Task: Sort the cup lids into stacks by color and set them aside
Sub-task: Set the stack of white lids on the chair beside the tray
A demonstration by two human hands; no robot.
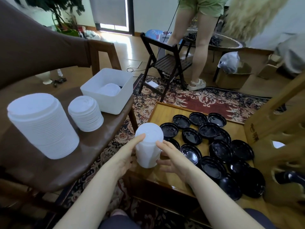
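Observation:
A tall stack of white lids (148, 146) is held upright between both hands at the left edge of the low wooden table (166, 111). My left hand (130, 152) grips its left side, thumb near the top. My right hand (171, 156) holds its right side with spread, curled fingers. Several black lids (214, 142) lie spread flat over the table to the right. On the brown chair seat (92, 151) at the left stand a large white lid stack (42, 124) and a shorter white lid stack (85, 113).
A white plastic bin (107, 91) with white lids inside sits at the back of the chair seat. A dark folding chair (166, 63) and a standing person (198, 38) are beyond the table. A wooden chair frame (277, 142) crowds the table's right side. Patterned rug below.

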